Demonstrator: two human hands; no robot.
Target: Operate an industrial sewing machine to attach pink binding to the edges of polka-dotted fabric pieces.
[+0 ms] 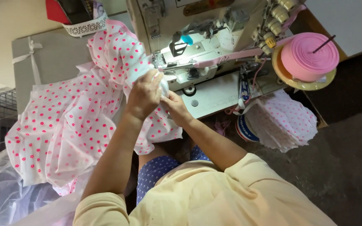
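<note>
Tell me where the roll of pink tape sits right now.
In the head view, the roll of pink tape sits upper right on a yellow disc, right of the sewing machine and above the stack of dotted fabric pieces.

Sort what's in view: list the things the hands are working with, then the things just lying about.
In use:
left hand
right hand
white fabric with pink dots
cream industrial sewing machine
pink binding tape roll

Lying about:
stack of cut dotted pieces
white lace-edged basket
clear plastic sheet
</note>
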